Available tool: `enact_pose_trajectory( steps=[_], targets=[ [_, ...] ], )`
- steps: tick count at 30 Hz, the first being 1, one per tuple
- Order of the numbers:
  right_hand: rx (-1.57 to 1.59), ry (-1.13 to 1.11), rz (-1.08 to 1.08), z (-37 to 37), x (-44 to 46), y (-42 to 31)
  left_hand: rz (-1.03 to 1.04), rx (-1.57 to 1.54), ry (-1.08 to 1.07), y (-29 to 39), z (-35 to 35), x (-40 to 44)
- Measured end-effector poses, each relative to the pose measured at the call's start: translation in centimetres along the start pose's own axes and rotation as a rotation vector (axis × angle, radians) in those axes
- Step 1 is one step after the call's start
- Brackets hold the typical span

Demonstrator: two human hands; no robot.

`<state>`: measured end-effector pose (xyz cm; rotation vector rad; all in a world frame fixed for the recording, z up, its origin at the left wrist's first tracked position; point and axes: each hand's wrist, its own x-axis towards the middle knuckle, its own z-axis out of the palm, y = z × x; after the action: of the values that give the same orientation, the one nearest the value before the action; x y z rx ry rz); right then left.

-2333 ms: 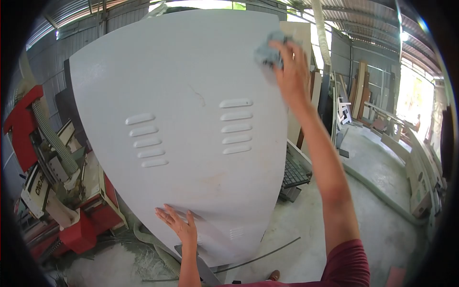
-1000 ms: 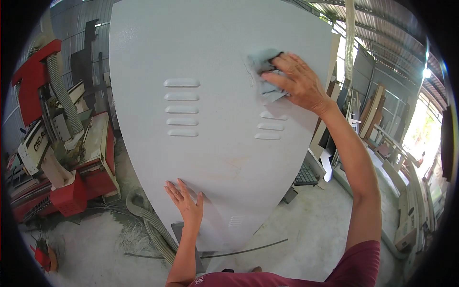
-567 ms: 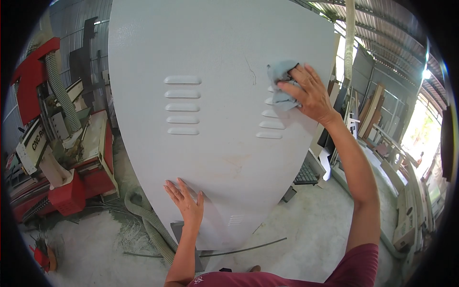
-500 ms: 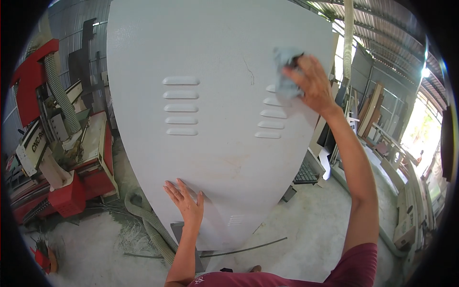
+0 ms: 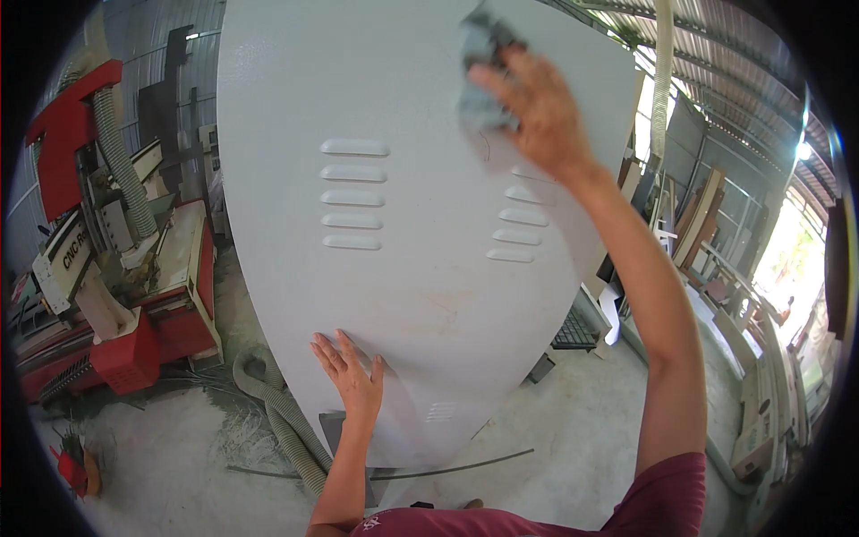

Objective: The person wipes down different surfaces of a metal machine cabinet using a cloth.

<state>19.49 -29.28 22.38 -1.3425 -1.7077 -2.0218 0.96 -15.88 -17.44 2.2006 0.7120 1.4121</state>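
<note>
A tall light-grey metal cabinet (image 5: 429,224) with rows of raised vent slots fills the middle of the view. High on its right half, my right hand (image 5: 541,112) presses a crumpled grey-blue cloth (image 5: 488,94) against the surface, its fingers blurred by motion. A thin dark line on the panel shows just below the cloth. Lower down, my left hand (image 5: 352,376) rests flat on the panel with its fingers spread, below the left vent slots (image 5: 352,242). Faint brownish smudges (image 5: 443,309) mark the panel between the hands.
On the left stands a red and white CNC machine (image 5: 134,331) with a ribbed hose. Another ribbed hose (image 5: 286,430) lies on the concrete floor by the cabinet's base, near a thin dark strip (image 5: 465,466). Boards (image 5: 702,215) lean at the right, and a black keyboard (image 5: 574,333) sits behind the cabinet's edge.
My right hand has swept the cloth up and to the left across the panel, over part of the dark line. My left hand stays in place on the panel. The view has shifted slightly.
</note>
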Motion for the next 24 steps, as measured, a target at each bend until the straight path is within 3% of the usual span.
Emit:
enact_pose_trajectory(
  steps=[4,9,11,12,14,15,17,18,19,21,22,24],
  targets=[
    [0.217,-0.265,-0.379,-1.0,-3.0,-4.4,0.008,0.008,0.007,-0.1,0.1,0.0],
    [0.165,-0.263,-0.480,-1.2,-1.6,-1.6,0.016,0.003,0.014,-0.3,0.3,0.0],
    [0.000,-0.113,-0.203,-1.0,0.8,0.9,0.022,0.004,0.020,-0.3,0.3,0.0],
    [0.001,-0.115,-0.203,-0.8,2.2,1.8,0.021,0.004,0.018,-0.3,0.3,-0.1],
    [-0.065,0.095,0.028,-0.6,4.3,2.9,0.007,-0.015,0.013,-0.1,0.2,0.0],
    [-0.064,0.096,0.026,-0.5,4.9,2.0,0.006,-0.015,0.015,-0.2,0.3,0.0],
    [-0.133,0.000,0.257,-0.1,6.0,-0.4,0.016,-0.013,0.018,-0.5,0.5,-0.1],
    [-0.083,0.117,0.110,1.3,5.5,0.0,0.014,-0.012,0.023,-0.7,0.4,-0.1],
    [-0.078,0.123,0.105,1.7,5.1,-1.2,0.021,-0.032,0.018,-0.7,0.4,-0.1],
    [-0.032,-0.014,-0.147,1.9,3.4,-4.4,0.025,-0.049,0.025,-0.9,0.2,-0.1],
    [-0.029,-0.007,-0.155,1.8,2.5,-5.2,0.030,-0.050,0.019,-1.0,0.1,-0.1],
    [0.228,-0.220,-0.561,1.2,1.1,-5.5,0.031,-0.052,0.022,-0.9,-0.1,-0.1]
  ],
)
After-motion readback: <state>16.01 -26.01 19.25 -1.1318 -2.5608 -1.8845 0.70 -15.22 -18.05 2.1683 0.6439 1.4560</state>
